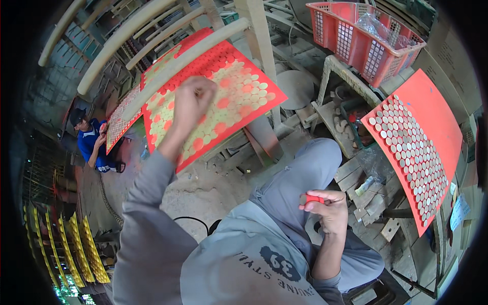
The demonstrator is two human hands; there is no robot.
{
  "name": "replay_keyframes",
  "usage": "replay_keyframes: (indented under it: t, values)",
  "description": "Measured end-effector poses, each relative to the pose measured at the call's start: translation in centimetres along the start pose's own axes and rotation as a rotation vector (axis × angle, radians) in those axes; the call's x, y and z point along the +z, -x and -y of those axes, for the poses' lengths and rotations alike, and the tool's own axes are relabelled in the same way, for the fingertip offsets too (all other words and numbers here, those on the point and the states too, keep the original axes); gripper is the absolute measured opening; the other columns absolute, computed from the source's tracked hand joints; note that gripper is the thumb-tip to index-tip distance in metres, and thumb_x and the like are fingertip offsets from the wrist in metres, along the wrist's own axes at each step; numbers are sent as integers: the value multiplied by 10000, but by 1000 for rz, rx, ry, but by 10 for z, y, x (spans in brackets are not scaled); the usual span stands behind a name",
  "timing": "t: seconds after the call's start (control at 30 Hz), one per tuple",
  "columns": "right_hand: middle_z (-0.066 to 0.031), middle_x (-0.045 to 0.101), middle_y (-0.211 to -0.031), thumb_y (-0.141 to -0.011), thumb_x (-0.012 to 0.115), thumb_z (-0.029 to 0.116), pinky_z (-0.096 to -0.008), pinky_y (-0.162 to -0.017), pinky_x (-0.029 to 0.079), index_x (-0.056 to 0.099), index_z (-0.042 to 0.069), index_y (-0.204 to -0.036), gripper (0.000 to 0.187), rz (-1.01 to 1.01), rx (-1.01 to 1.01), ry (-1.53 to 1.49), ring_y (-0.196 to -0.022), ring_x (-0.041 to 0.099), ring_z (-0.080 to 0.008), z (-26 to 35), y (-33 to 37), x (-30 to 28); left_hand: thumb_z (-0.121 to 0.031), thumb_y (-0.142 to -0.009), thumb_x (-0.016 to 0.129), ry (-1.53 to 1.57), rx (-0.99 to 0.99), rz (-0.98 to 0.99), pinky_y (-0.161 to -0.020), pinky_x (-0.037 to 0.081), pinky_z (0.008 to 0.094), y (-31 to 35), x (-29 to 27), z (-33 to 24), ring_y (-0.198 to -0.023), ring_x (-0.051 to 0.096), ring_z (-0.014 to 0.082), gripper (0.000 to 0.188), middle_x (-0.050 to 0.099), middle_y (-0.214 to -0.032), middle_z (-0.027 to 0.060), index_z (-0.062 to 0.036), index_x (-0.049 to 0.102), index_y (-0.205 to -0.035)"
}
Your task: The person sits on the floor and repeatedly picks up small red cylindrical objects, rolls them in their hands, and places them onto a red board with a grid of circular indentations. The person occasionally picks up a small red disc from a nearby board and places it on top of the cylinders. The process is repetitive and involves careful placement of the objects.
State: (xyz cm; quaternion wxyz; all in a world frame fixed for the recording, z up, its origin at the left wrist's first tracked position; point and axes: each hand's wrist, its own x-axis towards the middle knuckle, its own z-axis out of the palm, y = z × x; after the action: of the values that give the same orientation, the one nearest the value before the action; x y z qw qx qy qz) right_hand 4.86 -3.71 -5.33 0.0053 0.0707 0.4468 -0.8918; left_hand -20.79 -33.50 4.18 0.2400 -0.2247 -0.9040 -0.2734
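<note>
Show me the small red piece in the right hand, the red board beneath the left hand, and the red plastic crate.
Small red piece (314, 199): head view, its visible side.
Red board (276, 97): head view, bare margin near its right corner.
Red plastic crate (359, 49): head view, wall between lattice panels.

you have open air between your right hand (329, 209) and the right board (441, 113); your knee (324, 154) stands between that hand and the left board (276, 96), which a rail (213, 46) crosses, near a post (256, 46).

The single fisheye view looked steeply down from the wearer's head. The shirt (218, 267) lay close below the lens, the left hand (195, 96) and right hand (333, 209) farther out, a co-worker (90, 138) well beyond.
</note>
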Motion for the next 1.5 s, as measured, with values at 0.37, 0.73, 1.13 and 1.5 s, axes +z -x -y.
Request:
replay_keyframes:
  t: [0.37,0.73,1.13,1.5]
  values:
    - [-200,704,-863,-693,758,-119,-380,-732,606,689,-102,-974,290,-6,58,47,-759,704,-247,-1,-1,-2,-101,-796,748,-259,-39,42,-773,519,341,-33,13,109,-852,644,237,286,640,-971,123,-18,653,-1053]
    - [-138,720,-962,-730,764,-96,-252,-758,530,713,-59,-982,260,-135,-264,402,-850,662,-134,14,14,27,70,-756,702,546,53,492,-760,549,258,98,15,-145,-818,622,118,545,653,-993,88,-13,564,-1278]
    - [-105,732,-951,-750,786,-12,-242,-732,529,720,-31,-996,255,-225,-266,575,-809,645,-93,7,13,20,82,-724,717,606,143,565,-744,567,252,121,47,-175,-752,637,110,676,682,-965,103,-7,493,-1355]
    - [-152,708,-1007,-757,763,-68,-255,-819,535,680,-68,-1086,340,-105,-57,286,-894,653,-124,7,9,20,37,-701,745,661,84,632,-737,573,274,124,44,-167,-765,706,138,714,719,-931,91,-65,507,-1365]
